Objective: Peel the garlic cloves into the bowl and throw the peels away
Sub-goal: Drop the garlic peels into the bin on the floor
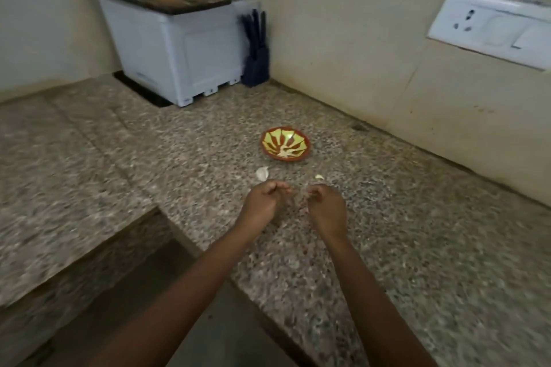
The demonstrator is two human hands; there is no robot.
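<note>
A small bowl point(285, 144) with a red and yellow pattern sits on the granite counter point(417, 247), with pale garlic pieces lying in its near side. Just in front of it lie a whitish garlic clove point(262, 173) and a smaller pale piece point(319, 177). My left hand point(264, 202) and my right hand point(325, 208) hover close together over the counter below these pieces, both with fingers curled tight. A thin, blurred bit of something seems pinched between the fingertips; what it is stays unclear.
A white appliance point(176, 48) with a dark board on top stands at the back corner, a dark knife block point(256, 50) beside it. A white wall socket point(489, 27) is at the right. The counter steps down into a gap at the lower left.
</note>
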